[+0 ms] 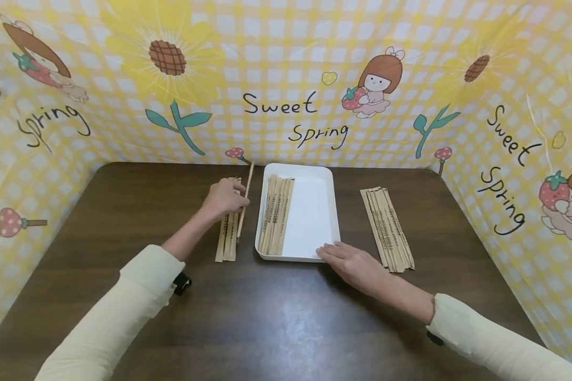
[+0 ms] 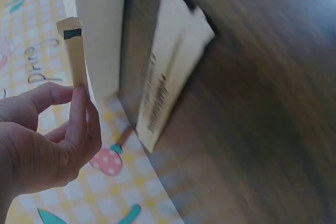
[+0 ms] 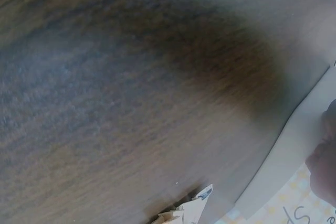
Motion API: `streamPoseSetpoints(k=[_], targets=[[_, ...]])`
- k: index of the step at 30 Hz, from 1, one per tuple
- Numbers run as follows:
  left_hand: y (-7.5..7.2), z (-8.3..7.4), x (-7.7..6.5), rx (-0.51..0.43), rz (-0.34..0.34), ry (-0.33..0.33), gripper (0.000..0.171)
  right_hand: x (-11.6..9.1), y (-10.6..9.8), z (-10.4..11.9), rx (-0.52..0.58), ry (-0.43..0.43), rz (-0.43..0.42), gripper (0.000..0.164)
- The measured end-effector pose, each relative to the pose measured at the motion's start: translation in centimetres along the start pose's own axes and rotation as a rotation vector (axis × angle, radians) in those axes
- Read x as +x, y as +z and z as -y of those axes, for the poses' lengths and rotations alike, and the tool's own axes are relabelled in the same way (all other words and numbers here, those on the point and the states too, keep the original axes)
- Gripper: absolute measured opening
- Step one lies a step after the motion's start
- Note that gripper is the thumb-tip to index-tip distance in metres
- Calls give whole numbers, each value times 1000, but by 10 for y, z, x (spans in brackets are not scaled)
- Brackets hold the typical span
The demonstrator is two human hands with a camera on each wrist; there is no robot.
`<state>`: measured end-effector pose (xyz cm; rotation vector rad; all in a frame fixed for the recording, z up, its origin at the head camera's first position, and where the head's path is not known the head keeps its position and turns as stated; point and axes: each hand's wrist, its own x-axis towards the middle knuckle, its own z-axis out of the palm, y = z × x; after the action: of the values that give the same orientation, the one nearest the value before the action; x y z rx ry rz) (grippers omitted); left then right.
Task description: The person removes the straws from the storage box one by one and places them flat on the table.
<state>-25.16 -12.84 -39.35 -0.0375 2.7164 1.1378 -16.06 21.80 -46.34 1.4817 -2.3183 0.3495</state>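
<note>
A slim brown paper-wrapped stick packet (image 1: 243, 218) is pinched between the thumb and fingers of my left hand (image 1: 225, 198). It stands tilted above the table, just left of the white tray (image 1: 311, 211). In the left wrist view, the packet (image 2: 76, 59) shows a crimped end with a dark band. Under that hand lies the left pile of similar packets (image 1: 226, 241), partly hidden. Several packets (image 1: 275, 217) lie side by side in the tray's left half. My right hand (image 1: 355, 264) rests its extended fingers on the tray's near right corner.
Another pile of packets (image 1: 387, 230) lies on the dark wooden table (image 1: 286, 317), right of the tray. A yellow checked cloth (image 1: 276, 69) with printed pictures hangs behind the table and along both sides.
</note>
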Motion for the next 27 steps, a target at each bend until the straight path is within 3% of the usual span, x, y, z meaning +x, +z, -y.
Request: streamPoseSetpoints(k=[6, 14, 27], targets=[[-13, 22, -3, -6, -7, -31, 50, 2, 0, 0, 2, 7, -4, 44], [-19, 48, -6, -19, 6, -91, 47, 2, 0, 0, 7, 4, -1, 41], [-13, 61, -11, -2, 19, -88, 47, 2, 0, 1, 10, 4, -15, 45]])
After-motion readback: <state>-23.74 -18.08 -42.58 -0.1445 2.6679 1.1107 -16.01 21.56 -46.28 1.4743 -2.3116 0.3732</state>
